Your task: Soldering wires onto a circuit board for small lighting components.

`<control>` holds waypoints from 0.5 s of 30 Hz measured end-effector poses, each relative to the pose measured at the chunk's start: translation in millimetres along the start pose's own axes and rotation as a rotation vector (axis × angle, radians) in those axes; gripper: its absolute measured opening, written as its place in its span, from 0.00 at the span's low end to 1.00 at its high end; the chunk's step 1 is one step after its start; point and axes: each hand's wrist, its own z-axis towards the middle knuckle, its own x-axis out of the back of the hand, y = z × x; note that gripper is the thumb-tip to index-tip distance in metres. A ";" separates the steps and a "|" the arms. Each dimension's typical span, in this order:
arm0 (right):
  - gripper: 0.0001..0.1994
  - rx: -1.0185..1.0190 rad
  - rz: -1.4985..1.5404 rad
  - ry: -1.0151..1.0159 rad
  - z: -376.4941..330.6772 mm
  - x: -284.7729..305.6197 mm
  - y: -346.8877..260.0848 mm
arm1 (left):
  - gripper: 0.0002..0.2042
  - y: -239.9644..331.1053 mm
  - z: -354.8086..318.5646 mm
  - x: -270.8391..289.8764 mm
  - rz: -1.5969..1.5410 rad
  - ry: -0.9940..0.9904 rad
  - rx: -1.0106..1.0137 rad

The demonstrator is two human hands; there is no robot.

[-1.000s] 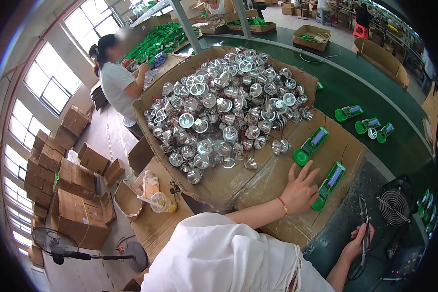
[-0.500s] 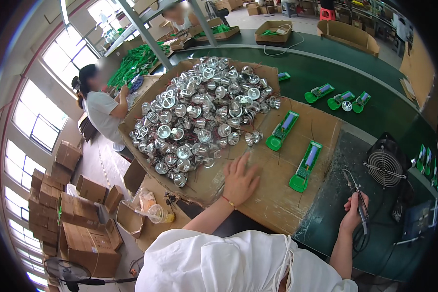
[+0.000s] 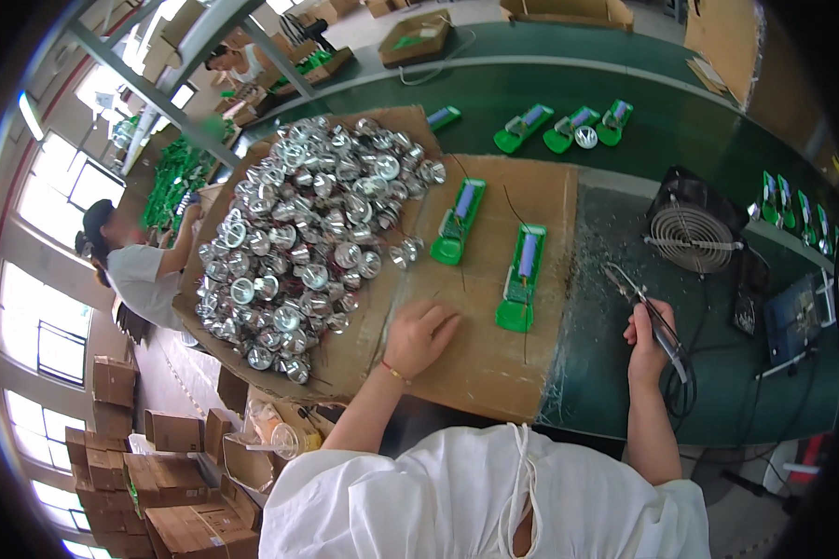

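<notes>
- Head view: left hand (image 3: 419,335) lies palm down on the cardboard sheet (image 3: 475,363), fingers loosely curled together, nothing clamped in them as far as I can see. There's a thin red band on that wrist.
- Right hand (image 3: 645,340) is wrapped shut around a soldering iron (image 3: 651,312), a slim dark rod with a metal tip pointing up and away, its black cable looping down by the wrist.
- Just ahead of the left hand, between the two hands, sits a green holder (image 3: 519,278): long flat plastic piece with a bluish cylinder lying in it. A second holder (image 3: 459,222) of the same kind lies further up the cardboard.
- Left of that is a big heap of reflectors (image 3: 298,242), shiny silver cone-shaped cups, all jumbled with thin wires.
- The counter (image 3: 625,391) is dark green and matte, sprinkled with pale bits near the cardboard edge.
- A small black fan (image 3: 692,233) with a round wire grille sits beyond the right hand.
- More green holders (image 3: 559,126) rest on the green belt behind.
- Brown cartons (image 3: 172,484) are stacked on the floor at left.
</notes>
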 end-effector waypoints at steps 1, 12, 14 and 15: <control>0.09 0.000 0.010 0.000 0.8 0.4 -1.9 | 0.07 10.0 8.8 6.9 0.135 0.160 -0.215; 0.09 0.037 -0.076 0.013 2.6 0.4 2.9 | 0.27 -11.3 -3.4 33.0 -0.037 0.011 0.364; 0.11 0.024 -0.061 -0.010 3.7 0.5 2.6 | 0.22 -8.3 2.0 27.6 0.067 0.000 0.307; 0.11 0.024 -0.069 -0.010 3.1 0.4 2.4 | 0.17 -7.6 4.1 23.0 0.175 -0.007 0.250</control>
